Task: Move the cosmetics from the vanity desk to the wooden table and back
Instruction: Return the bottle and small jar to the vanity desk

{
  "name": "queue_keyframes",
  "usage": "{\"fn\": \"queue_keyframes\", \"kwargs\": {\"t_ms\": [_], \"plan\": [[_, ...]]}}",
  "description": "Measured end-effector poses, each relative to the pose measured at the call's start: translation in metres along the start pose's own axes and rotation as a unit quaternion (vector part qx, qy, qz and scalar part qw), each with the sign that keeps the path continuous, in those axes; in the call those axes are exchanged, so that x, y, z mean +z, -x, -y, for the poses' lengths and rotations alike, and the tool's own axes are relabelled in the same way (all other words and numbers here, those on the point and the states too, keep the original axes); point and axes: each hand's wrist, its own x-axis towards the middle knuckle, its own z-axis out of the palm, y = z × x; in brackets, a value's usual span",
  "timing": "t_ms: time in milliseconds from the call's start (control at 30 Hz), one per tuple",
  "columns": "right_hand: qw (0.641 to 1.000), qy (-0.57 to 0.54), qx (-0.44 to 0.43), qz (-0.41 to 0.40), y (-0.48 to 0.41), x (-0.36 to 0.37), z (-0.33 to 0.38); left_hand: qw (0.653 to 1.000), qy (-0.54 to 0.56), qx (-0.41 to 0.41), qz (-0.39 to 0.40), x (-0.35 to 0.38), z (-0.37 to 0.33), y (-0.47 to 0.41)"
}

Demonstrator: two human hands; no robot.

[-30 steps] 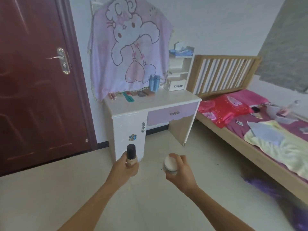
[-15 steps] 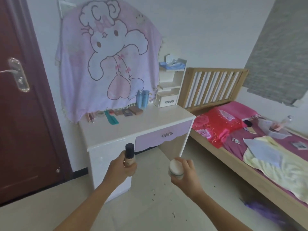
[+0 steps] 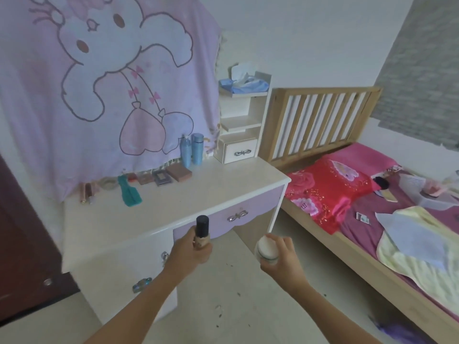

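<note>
My left hand (image 3: 192,249) grips a beige foundation bottle with a black cap (image 3: 202,230), held upright just in front of the vanity desk (image 3: 211,192). My right hand (image 3: 280,256) holds a small white-lidded jar (image 3: 267,249) to the right of the desk's front edge, above the floor. Along the back of the white desk top lie two blue bottles (image 3: 191,150), several flat palettes (image 3: 171,176), a teal comb (image 3: 130,194) and small tubes (image 3: 87,193).
A pink rabbit-print cloth (image 3: 104,83) hangs behind the desk. A small white shelf unit (image 3: 242,125) stands at the desk's back right. A wooden bed (image 3: 347,194) with bedding and loose items fills the right. A dark red door (image 3: 22,256) is at the left.
The desk has come much closer and larger in view. Both hands keep the same items and now sit near the desk's front edge.
</note>
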Motion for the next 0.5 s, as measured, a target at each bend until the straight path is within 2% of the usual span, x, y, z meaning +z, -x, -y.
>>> {"fn": "queue_keyframes", "kwargs": {"t_ms": [100,167,233,400,500], "plan": [[1.000,-0.002,-0.021,0.011,-0.051,-0.010,-0.015,0.999,-0.001,0.041,0.012,0.025,-0.017,-0.047],[0.999,-0.007,-0.049,0.009,-0.084,-0.016,-0.023,0.997,-0.048,0.042,-0.039,0.039,-0.024,-0.072],[0.999,-0.012,-0.047,0.024,-0.113,-0.016,-0.032,0.996,-0.039,0.023,-0.082,0.048,-0.021,-0.094],[0.997,-0.014,-0.062,0.053,-0.165,0.007,-0.049,0.992,-0.048,-0.037,-0.107,0.053,0.006,-0.133],[0.995,-0.009,-0.070,0.077,-0.201,0.027,-0.051,0.988,-0.093,-0.040,-0.120,0.045,0.012,-0.172]]}}
